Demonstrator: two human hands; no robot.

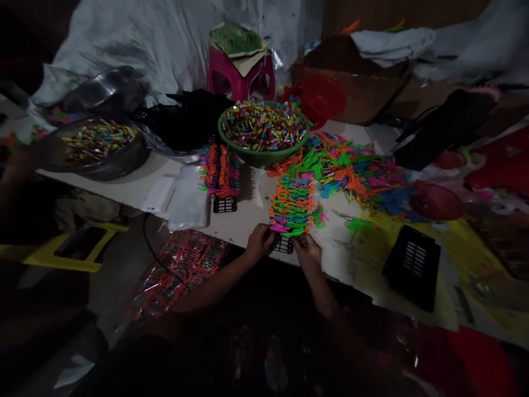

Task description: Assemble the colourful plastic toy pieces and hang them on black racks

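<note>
My left hand (261,241) and my right hand (308,251) are at the near end of a black plastic grid rack (284,245) by the table's front edge. Rows of small bright plastic toys (291,201), orange, green, pink and blue, cover most of this rack. Both hands have their fingers closed in a pinch, one on each side of the nearest row. Whether they grip toys or the rack is too dark to tell. A loose green toy (320,216), shaped like a small gun, lies just beyond my right hand.
A second filled rack (221,173) stands left. Behind are a green basin (264,157) of small coloured pieces and a toy heap (351,171). Black trays (413,267) lie right, clear bags (190,198) left. At far left, another person's arm (16,171) reaches toward a metal basin (124,160).
</note>
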